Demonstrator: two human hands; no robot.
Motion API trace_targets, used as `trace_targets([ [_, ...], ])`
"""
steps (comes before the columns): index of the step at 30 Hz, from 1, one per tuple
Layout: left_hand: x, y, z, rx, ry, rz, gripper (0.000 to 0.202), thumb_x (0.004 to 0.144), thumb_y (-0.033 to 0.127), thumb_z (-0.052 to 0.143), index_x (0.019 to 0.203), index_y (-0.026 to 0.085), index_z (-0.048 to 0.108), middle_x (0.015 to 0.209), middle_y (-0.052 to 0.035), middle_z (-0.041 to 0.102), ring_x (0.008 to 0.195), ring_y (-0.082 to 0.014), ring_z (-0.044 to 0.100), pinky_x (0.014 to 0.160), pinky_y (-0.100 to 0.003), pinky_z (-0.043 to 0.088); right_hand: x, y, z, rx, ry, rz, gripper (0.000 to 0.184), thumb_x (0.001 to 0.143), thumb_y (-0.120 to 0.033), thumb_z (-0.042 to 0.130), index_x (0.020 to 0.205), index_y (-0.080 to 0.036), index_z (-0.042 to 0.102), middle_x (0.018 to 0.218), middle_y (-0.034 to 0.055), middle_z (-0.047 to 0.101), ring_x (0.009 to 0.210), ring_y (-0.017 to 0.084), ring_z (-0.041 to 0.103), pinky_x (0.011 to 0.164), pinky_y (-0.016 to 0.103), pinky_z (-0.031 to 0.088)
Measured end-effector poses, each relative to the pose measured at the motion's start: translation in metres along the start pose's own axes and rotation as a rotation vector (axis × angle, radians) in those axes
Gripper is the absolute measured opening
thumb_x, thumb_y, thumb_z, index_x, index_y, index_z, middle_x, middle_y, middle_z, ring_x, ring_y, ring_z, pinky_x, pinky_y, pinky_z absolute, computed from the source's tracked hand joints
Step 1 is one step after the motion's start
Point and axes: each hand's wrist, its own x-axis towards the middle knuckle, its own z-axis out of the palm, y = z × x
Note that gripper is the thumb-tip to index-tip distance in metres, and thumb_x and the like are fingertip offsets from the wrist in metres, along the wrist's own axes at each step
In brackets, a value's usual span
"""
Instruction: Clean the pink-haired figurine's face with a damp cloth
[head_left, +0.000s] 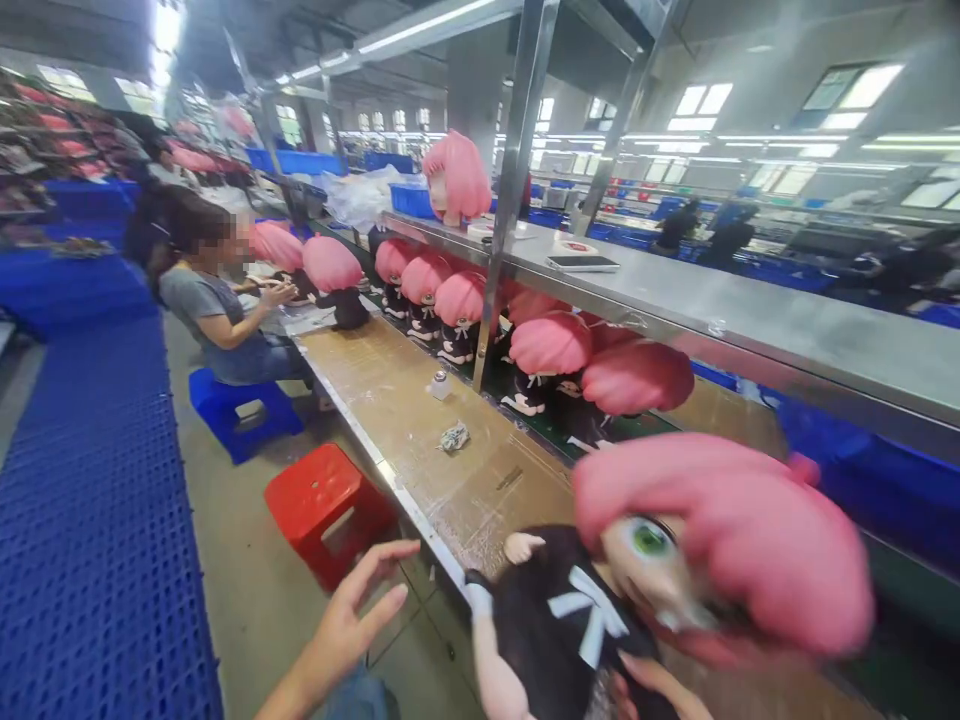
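Strip lights [424, 26] and windows [866, 90] glow above a red stool [319, 488] on pale floor [244, 560].

The doll [637, 578] has pink hair [727, 520], a green eye [649, 538], pale limbs [501, 660] and a black dress [536, 590] with a white bow [590, 612]. Pink and black repeat along the row of figures [551, 345]. The tabletop [360, 370] is brown, the shelf [660, 290] silver-grey. One stool [319, 490] is red, another stool [217, 395] blue; a co-worker's shirt [199, 305] is grey; the blue floor panels [97, 520] carry rows of small dark holes.
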Motion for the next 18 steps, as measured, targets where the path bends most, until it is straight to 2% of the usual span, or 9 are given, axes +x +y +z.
trace_targets([
  [2,0.018,0.018,-0.034,-0.017,-0.141,0.118,0.061,0.084,0.061,0.067,0.133,0.027,0.057,0.147,-0.0104,0.052,0.139,-0.0321,0.044,0.12,-0.048,0.032,-0.005,0.022,0.048,0.056,-0.179,0.207,0.027,0.097,-0.043,0.059,0.102,-0.017,0.062,0.086,0.0002,0.062,0.064,0.01,0.057,0.052,0.023,0.05],
  [4,0.035,0.031,-0.078,-0.047,-0.26,0.231,0.065,0.082,0.059,0.07,0.137,0.029,0.053,0.15,-0.0095,0.049,0.142,-0.0329,0.042,0.121,-0.044,0.032,-0.007,0.04,0.102,0.123,-0.348,0.365,0.027,0.099,-0.038,0.054,0.092,-0.012,0.059,0.075,-0.0024,0.057,0.055,0.006,0.051,0.047,0.017,0.042],
  [8,0.064,0.046,-0.178,-0.105,-0.346,0.368,0.051,0.087,0.051,0.069,0.132,0.032,0.054,0.139,-0.0059,0.058,0.129,-0.025,0.055,0.109,-0.03,0.045,-0.011,0.062,0.204,0.16,-0.584,0.584,0.027,0.088,-0.035,0.051,0.082,-0.009,0.056,0.063,0.0006,0.055,0.048,0.007,0.054,0.042,0.016,0.039],
  [10,0.077,0.049,-0.214,-0.109,-0.392,0.37,0.053,0.083,0.045,0.076,0.13,0.028,0.058,0.13,-0.0086,0.064,0.12,-0.0243,0.061,0.101,-0.027,0.049,-0.014,0.071,0.243,0.136,-0.635,0.649,0.027,0.083,-0.035,0.05,0.083,-0.008,0.056,0.062,0.0016,0.056,0.046,0.008,0.055,0.041,0.015,0.039],
  [12,0.089,0.048,-0.233,-0.141,-0.466,0.36,0.05,0.079,0.042,0.081,0.12,0.021,0.063,0.115,-0.0114,0.071,0.109,-0.0259,0.066,0.097,-0.032,0.052,-0.017,0.078,0.272,0.107,-0.651,0.682,0.027,0.081,-0.035,0.051,0.084,-0.008,0.056,0.061,0.0011,0.056,0.045,0.008,0.055,0.04,0.015,0.039],
  [14,0.099,0.041,-0.241,-0.223,-0.506,0.34,0.027,0.086,0.039,0.074,0.099,0.018,0.065,0.085,-0.0061,0.074,0.087,-0.0218,0.07,0.088,-0.036,0.055,-0.02,0.081,0.294,0.074,-0.65,0.691,0.028,0.08,-0.036,0.052,0.083,-0.008,0.056,0.061,0.0003,0.055,0.046,0.007,0.056,0.039,0.013,0.039],
  [16,0.108,0.031,-0.245,-0.323,-0.479,0.314,0.021,0.095,0.034,0.061,0.083,0.018,0.057,0.059,0.0036,0.063,0.063,-0.0153,0.065,0.074,-0.033,0.056,-0.02,0.079,0.311,0.04,-0.645,0.669,0.031,0.081,-0.038,0.051,0.081,-0.008,0.057,0.061,0.0004,0.055,0.047,0.007,0.057,0.039,0.013,0.039],
  [18,0.12,0.023,-0.25,-0.403,-0.427,0.302,0.025,0.099,0.029,0.055,0.077,0.019,0.05,0.051,0.0086,0.053,0.051,-0.0118,0.056,0.062,-0.028,0.052,-0.015,0.072,0.325,0.002,-0.642,0.622,0.039,0.083,-0.044,0.048,0.079,-0.007,0.058,0.061,0.0015,0.055,0.046,0.007,0.057,0.036,0.012,0.036],
])
